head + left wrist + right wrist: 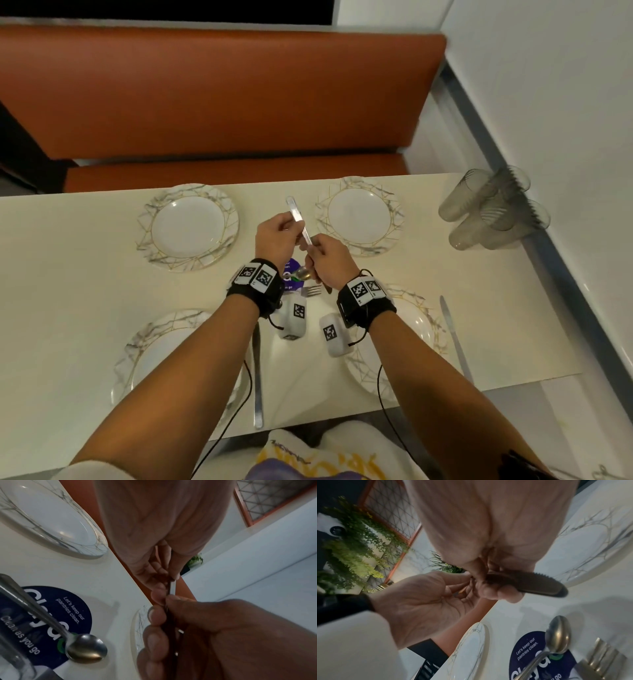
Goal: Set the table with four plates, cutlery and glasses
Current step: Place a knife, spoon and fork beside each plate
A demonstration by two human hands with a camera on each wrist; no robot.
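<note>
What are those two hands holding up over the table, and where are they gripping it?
A table knife. The left hand and right hand both pinch its middle; one end sticks out toward the bench.

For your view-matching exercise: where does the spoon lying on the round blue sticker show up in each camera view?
Head: spoon at centre, its bowl showing between the two wrists.
Left wrist: lower left, bowl pointing right.
Right wrist: lower right, beside the fork.
Shared landmark: the blue sticker under it.
</note>
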